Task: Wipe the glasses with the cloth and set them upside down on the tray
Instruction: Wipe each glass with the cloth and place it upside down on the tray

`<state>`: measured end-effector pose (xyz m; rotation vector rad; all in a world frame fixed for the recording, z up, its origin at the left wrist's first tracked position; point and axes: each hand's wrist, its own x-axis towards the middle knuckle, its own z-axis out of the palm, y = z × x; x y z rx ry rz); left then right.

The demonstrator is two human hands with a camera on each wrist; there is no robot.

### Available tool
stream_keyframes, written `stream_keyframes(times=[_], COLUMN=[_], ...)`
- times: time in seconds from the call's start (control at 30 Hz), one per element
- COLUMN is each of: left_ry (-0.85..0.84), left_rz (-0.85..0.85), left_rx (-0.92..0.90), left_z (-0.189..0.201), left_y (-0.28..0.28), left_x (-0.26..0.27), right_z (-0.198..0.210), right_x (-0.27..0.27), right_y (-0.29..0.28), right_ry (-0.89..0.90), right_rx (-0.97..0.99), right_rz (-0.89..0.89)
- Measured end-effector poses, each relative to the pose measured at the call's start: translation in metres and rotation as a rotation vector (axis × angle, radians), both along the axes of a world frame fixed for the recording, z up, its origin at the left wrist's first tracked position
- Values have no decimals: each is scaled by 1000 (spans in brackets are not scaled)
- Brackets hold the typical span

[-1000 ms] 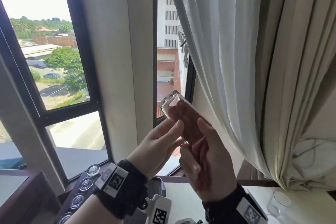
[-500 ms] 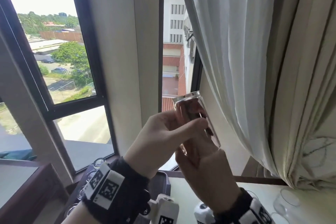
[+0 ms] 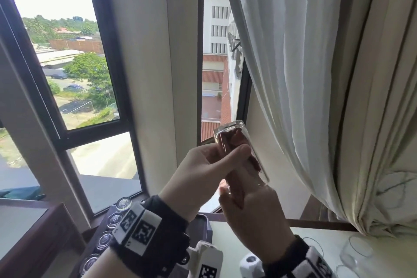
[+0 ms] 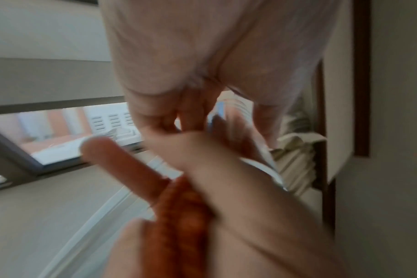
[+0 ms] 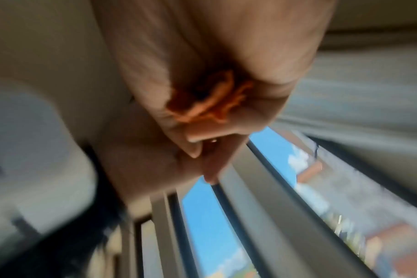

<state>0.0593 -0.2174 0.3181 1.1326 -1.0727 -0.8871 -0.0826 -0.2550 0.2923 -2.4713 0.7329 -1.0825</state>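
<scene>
Glass [image 3: 239, 149] now more upright than a second ago, raised at the window — left hand [image 3: 203, 174] gripping it, right hand [image 3: 250, 210] working cloth [image 3: 237, 140] inside. Wiping ongoing; tray [image 3: 200, 223] next.

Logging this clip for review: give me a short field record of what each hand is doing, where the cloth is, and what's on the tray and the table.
left hand: grips the glass, held up before the window
right hand: holds the cloth, pushed inside the glass
glass pose: tilted, base uppermost
tray: several glasses standing base-up, lower left
table: more glasses, at right
wrist views: blurred
stage: wiping; this glass not yet on the tray
</scene>
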Motion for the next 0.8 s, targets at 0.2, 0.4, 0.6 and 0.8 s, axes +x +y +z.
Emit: stream_keyframes(times=[0.2,0.4,0.6,0.8], left_ry=[343,-118,358,237], left_rz=[-207,186,-203,-189], left_rx=[-48,20,-147,-141], left_z=[-5,-4,-15,-5], left_y=[-1,-1,7,4], left_x=[10,3,7,10], right_z=[14,-15,19,20], right_x=[1,6,1,8], right_y=[12,-11,12,7], right_ry=[-237,170,-411,-828], right_rx=[826,-157,1012,1225], right_rz=[308,-74,684,812])
